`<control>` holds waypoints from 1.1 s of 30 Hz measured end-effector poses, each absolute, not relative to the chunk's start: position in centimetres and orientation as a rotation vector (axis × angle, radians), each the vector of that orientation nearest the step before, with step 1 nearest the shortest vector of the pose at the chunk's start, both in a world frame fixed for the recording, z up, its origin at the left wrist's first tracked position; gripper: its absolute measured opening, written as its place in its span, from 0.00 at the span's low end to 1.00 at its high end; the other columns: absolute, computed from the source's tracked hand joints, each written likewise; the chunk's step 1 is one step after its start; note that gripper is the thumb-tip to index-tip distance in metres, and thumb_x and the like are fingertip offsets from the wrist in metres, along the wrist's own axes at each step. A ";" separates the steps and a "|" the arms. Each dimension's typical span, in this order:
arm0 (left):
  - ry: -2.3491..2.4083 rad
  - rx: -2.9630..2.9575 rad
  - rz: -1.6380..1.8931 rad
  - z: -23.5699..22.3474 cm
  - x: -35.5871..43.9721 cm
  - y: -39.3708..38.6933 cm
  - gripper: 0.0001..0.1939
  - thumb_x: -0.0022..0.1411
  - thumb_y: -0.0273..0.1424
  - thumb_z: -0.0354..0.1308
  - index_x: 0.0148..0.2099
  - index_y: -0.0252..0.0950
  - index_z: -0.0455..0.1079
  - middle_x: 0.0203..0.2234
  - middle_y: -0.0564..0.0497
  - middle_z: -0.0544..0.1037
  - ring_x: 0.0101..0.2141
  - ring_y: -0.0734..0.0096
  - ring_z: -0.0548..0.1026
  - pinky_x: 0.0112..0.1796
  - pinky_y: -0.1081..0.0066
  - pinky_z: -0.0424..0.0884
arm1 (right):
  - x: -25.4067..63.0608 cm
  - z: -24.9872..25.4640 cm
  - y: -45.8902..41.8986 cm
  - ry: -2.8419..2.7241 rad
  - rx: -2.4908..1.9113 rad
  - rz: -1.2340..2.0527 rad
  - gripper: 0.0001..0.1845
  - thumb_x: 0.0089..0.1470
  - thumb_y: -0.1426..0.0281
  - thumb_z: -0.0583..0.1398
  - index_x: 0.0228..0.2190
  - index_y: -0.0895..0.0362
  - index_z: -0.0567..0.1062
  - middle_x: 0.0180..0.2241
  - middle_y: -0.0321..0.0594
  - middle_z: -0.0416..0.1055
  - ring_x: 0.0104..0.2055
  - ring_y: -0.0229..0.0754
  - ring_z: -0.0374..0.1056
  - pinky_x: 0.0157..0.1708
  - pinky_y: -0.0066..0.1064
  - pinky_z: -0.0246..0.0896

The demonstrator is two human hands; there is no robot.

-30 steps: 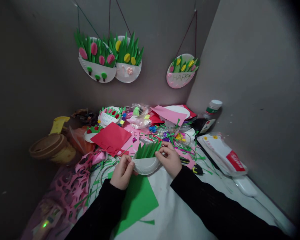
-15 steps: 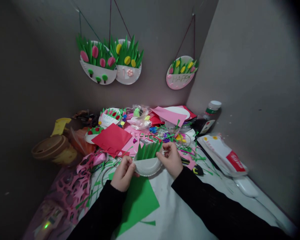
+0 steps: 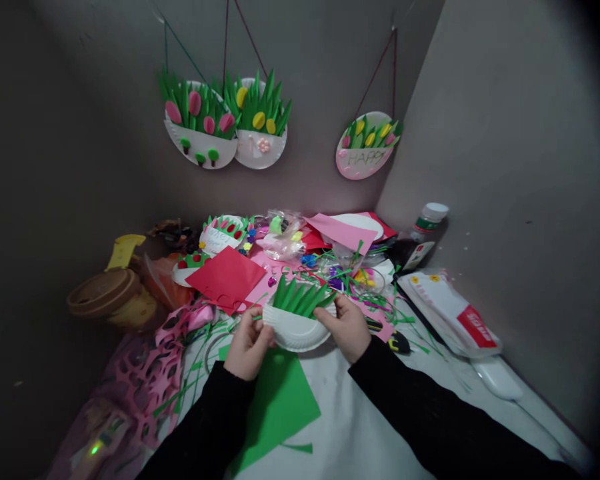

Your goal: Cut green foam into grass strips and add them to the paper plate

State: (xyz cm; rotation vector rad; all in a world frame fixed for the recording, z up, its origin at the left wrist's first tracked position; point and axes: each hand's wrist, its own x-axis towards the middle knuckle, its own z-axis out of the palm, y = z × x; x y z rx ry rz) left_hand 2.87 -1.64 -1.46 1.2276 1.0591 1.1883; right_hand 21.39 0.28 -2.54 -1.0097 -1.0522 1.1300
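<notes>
Between my hands is a white paper plate [image 3: 298, 331] with a half-plate pocket on its front. Green paper grass blades [image 3: 300, 297] stand up out of the pocket. My left hand [image 3: 251, 343] is closed on the plate's left edge. With thumb in front, my right hand [image 3: 346, 327] pinches the right edge by the outermost blades; its fingertips behind are partly hidden. Below the plate a sheet of green paper [image 3: 280, 413] lies on the white cloth [image 3: 350, 427].
Red paper [image 3: 229, 277], pink sheets and green scraps crowd the table's back. A glue gun [image 3: 97, 440] with a green light lies front left. At right are a bottle [image 3: 427, 227] and a white-and-red packet [image 3: 450, 313]. Decorated plates [image 3: 365, 160] hang on the wall.
The plate has tipped so its front faces me more, showing more of the pocket. The grass blades look more fanned out. Both hands keep their hold.
</notes>
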 end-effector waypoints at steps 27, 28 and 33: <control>1.104 1.114 1.195 -2.1 5.0 -3.1 0.24 0.45 0.34 0.64 0.44 0.35 0.62 0.38 0.45 0.77 0.36 0.63 0.75 0.31 0.69 0.71 | 20.1 -1.7 -1.3 -1.150 -1.098 1.084 0.29 0.36 0.73 0.66 0.42 0.53 0.63 0.41 0.41 0.72 0.42 0.47 0.70 0.45 0.42 0.63; 1.106 1.114 1.196 -2.1 5.0 -3.1 0.23 0.45 0.35 0.64 0.43 0.35 0.62 0.37 0.45 0.77 0.35 0.64 0.75 0.30 0.70 0.71 | 20.1 -1.9 -1.4 -1.138 -1.099 1.080 0.30 0.36 0.73 0.66 0.42 0.53 0.62 0.41 0.41 0.72 0.42 0.47 0.70 0.45 0.42 0.64; 1.130 1.121 1.225 -1.6 5.0 -3.1 0.19 0.45 0.35 0.65 0.39 0.34 0.63 0.31 0.48 0.77 0.28 0.69 0.74 0.27 0.71 0.70 | 19.4 -2.6 -1.8 -1.064 -1.029 1.124 0.35 0.35 0.73 0.66 0.46 0.52 0.61 0.43 0.42 0.71 0.43 0.48 0.69 0.45 0.41 0.64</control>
